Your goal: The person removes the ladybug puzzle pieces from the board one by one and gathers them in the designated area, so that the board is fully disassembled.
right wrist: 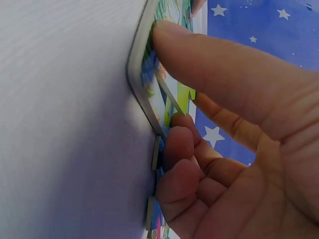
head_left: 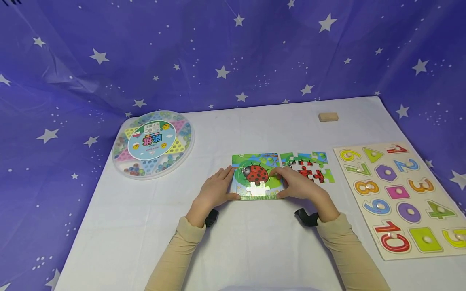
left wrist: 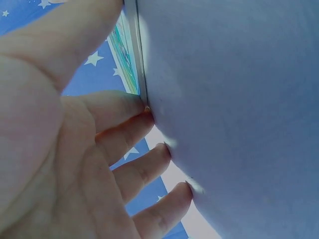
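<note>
A ladybug jigsaw board (head_left: 256, 171) lies on the white table between the hands, with a white jigsaw-shaped gap (head_left: 257, 188) at its lower middle. The left hand (head_left: 214, 188) rests along the board's left edge, fingers extended onto the cloth and thumb near the lower left corner. On the other side, the right hand (head_left: 296, 184) has its thumb on the lower right corner. Its curled fingers hold a tilted puzzle piece (right wrist: 170, 94), whose edge stands up from the board in the right wrist view; the hand hides much of it in the head view.
Ladybug puzzle pieces (head_left: 320, 158) lie right of the board, partly joined. Farther right is a wooden number board (head_left: 397, 198) with knobbed shapes. A round marble game box (head_left: 153, 143) sits at the back left, a small wooden block (head_left: 328, 117) at the back right.
</note>
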A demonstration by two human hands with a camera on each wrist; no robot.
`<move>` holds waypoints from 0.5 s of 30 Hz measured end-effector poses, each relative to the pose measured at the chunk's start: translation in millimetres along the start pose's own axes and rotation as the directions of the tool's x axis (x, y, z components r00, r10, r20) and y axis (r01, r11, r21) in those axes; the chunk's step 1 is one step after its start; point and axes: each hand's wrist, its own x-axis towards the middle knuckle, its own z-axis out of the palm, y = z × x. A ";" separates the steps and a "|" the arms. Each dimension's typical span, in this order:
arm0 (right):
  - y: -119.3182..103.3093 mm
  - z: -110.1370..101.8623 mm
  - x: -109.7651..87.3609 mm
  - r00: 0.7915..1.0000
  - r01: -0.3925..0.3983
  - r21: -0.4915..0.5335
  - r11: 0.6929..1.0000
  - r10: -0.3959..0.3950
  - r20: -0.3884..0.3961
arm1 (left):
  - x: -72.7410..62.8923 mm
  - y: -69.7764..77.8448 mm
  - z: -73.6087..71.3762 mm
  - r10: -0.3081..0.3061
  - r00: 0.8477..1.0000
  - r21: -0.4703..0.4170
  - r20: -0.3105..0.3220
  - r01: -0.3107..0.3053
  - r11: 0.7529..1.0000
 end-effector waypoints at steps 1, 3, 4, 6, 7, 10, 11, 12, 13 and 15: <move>0.2 0.0 -0.1 1.000 0.003 0.004 1.000 -0.003 0.000 | 0.1 0.1 0.0 -0.001 1.000 0.002 0.000 0.001 1.000; 0.3 0.1 -0.3 1.000 0.008 0.008 1.000 -0.008 0.002 | 0.2 0.2 0.0 -0.003 1.000 0.006 0.002 0.003 1.000; 0.3 0.2 -0.3 1.000 0.012 0.011 1.000 -0.012 0.003 | 0.2 0.2 -0.1 -0.002 1.000 0.008 0.003 0.002 1.000; 0.3 0.3 -0.5 1.000 0.017 0.009 1.000 -0.017 0.008 | 0.3 0.1 -0.1 0.004 1.000 0.007 -0.001 -0.004 1.000; 0.6 0.3 -0.6 1.000 0.020 0.008 1.000 -0.021 0.010 | 0.5 0.0 -0.1 0.007 1.000 0.007 -0.003 -0.007 1.000; 0.7 0.4 -0.8 1.000 0.020 0.006 1.000 -0.020 0.014 | 0.8 -0.7 -0.1 0.014 1.000 0.007 -0.002 -0.014 1.000; 0.8 0.3 -0.9 1.000 0.020 0.004 1.000 -0.020 0.015 | 0.7 -1.0 0.0 0.016 1.000 0.005 -0.004 -0.016 1.000; 0.7 0.2 -0.9 1.000 0.022 0.005 1.000 -0.022 0.016 | 0.5 -1.1 -0.1 0.016 1.000 0.003 -0.002 -0.016 1.000; 0.5 0.2 -0.8 1.000 0.024 0.007 1.000 -0.024 0.016 | 0.2 -1.0 -0.3 0.014 1.000 0.000 -0.002 -0.014 1.000; 0.0 0.2 -0.5 0.999 0.030 0.008 1.000 -0.030 0.016 | 0.2 -0.1 0.1 0.006 1.000 -0.006 -0.002 -0.006 1.000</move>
